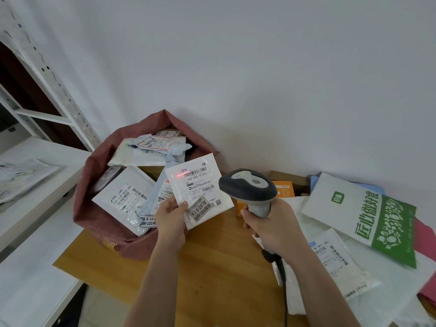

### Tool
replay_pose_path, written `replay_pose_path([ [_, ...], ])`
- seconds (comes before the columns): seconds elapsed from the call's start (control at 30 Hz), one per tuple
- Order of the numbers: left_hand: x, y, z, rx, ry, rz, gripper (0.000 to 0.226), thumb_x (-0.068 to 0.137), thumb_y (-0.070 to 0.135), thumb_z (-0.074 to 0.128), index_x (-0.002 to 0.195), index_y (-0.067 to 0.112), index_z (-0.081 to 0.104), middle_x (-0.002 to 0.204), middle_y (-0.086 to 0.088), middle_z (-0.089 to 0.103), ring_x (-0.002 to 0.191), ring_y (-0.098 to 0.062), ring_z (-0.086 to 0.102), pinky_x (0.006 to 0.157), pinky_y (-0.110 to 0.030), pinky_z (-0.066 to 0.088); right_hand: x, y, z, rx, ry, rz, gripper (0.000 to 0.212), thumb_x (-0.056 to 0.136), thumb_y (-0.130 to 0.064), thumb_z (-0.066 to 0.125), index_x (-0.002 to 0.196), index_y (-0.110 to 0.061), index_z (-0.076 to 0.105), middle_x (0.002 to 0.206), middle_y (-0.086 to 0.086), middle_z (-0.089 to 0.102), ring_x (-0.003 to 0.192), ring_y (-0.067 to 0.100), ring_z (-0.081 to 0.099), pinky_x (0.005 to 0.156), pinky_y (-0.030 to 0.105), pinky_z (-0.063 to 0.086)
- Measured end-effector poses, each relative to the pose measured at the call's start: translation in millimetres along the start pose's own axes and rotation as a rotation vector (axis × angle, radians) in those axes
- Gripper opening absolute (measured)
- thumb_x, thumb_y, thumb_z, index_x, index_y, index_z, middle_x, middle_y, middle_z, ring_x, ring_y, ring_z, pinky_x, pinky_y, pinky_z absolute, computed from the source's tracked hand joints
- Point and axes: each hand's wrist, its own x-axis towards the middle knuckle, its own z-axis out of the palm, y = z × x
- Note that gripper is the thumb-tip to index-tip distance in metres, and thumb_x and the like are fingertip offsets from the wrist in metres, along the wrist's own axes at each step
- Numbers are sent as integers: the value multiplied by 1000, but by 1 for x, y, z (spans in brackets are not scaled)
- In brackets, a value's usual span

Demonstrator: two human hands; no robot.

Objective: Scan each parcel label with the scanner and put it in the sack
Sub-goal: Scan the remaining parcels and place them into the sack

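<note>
While the right hand clenched the grip of the scanner over the middle of the wooden tabletop, the left hand pinched a flat white parcel by its lower near corner, thumb on the front face. That parcel hung above the tabletop, just left of the scanner head and tilted toward it. A red scan line fell across the upper left of its label, left of the top barcode rather than squarely over it; the likely failure was a missed read, caused by that offset or by glare off the glossy wrap. A one-corner pinch also risked the parcel sagging or slipping. Beyond the left hand, at the tabletop's far left corner, the reddish sack stood open and nearly full, so another parcel could slide off the heap. Unscanned parcels, among them a green-and-white mailer, lay along the right edge.
</note>
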Motion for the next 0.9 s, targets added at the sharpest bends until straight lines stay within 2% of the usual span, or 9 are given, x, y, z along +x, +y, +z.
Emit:
replay_pose_path([
  [0.1,0,-2,0,-7,4,-11,15,93,1,60,100,14,60,113,-12,68,102,-34,67,87,-59,54,-2,-2,-3,15,-7,16,21,86,-29,71,71,-28,57,57,-12,62,54,-3,62,54,14,48],
  [0.3,0,-4,-1,-26,25,-14,16,93,3,60,104,15,59,113,-9,68,99,-30,68,86,-57,55,-8,-8,-11,0,-56,49,20,87,-28,70,73,-23,57,58,-10,60,45,-1,58,50,11,43],
  [0.5,2,-3,-5,-58,20,-20,15,93,1,60,100,15,60,105,-7,70,98,-31,69,86,-57,55,-11,-18,-11,-3,-73,36,17,88,-28,69,76,-21,60,61,-7,63,46,1,58,56,15,51],
  [0.57,4,-3,-9,-71,23,-28,17,93,2,60,105,14,59,110,-9,69,99,-31,68,87,-56,55,-11,-23,-8,-8,-91,33,16,88,-28,68,78,-20,60,64,-5,64,49,5,59,58,18,53],
  [0.73,11,-1,-22,-97,19,-36,15,93,1,60,104,11,59,113,-13,69,99,-34,68,86,-57,54,-13,-33,6,-39,-101,0,11,88,-29,68,84,-21,61,67,-5,66,49,2,58,54,13,48],
  [0.83,18,2,-35,-111,61,-3,15,93,0,59,106,8,59,106,-10,69,91,-27,70,74,-45,59,-12,-38,16,-43,-128,12,10,89,-30,67,86,-22,61,69,-5,67,49,2,58,53,12,45],
  [0.9,23,5,-45,-140,112,34,14,93,-2,58,99,10,60,99,-7,69,83,-21,70,62,-34,59,-12,-41,21,-73,-145,17,12,89,-30,67,84,-23,60,67,-7,66,48,1,58,52,11,43],
])
